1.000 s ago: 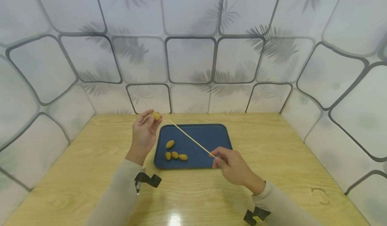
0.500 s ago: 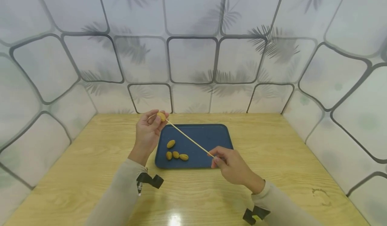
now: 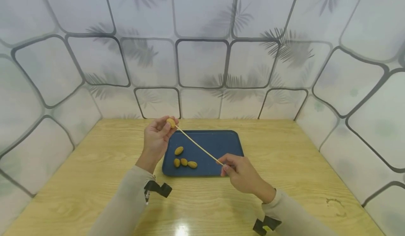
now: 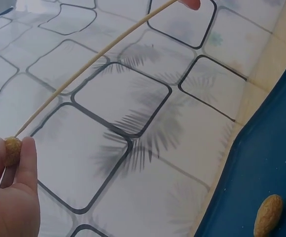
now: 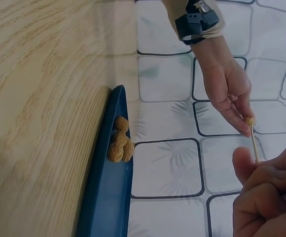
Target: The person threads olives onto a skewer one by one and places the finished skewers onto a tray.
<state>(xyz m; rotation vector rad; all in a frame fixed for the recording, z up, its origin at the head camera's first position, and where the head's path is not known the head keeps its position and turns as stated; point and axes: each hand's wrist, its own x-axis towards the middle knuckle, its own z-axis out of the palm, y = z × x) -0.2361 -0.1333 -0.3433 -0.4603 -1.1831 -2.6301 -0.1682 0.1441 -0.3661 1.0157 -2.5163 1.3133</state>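
My left hand (image 3: 155, 137) pinches a wrinkled, yellow-brown oval piece (image 3: 171, 123), like a dried fruit or nut, between thumb and fingers above the tray's far left corner. With my right hand (image 3: 242, 172), I grip a thin wooden skewer (image 3: 199, 146) near its lower end. The skewer slants up and left, its pointed tip meeting the oval piece (image 4: 13, 151) in the left wrist view. Whether the tip has gone in, I cannot tell. Several similar oval pieces (image 3: 184, 162) lie at the left side of the blue tray (image 3: 218, 143).
The tray sits on a light wooden table (image 3: 272, 141). Behind and at both sides stands a pale patterned screen (image 3: 202, 64) with grey outlines and leaf prints. Black wrist mounts (image 3: 158, 188) sit on both sleeves.
My left hand has moved right with the oval piece, bringing it against the skewer's tip, where a gap showed earlier. My right hand has barely moved.
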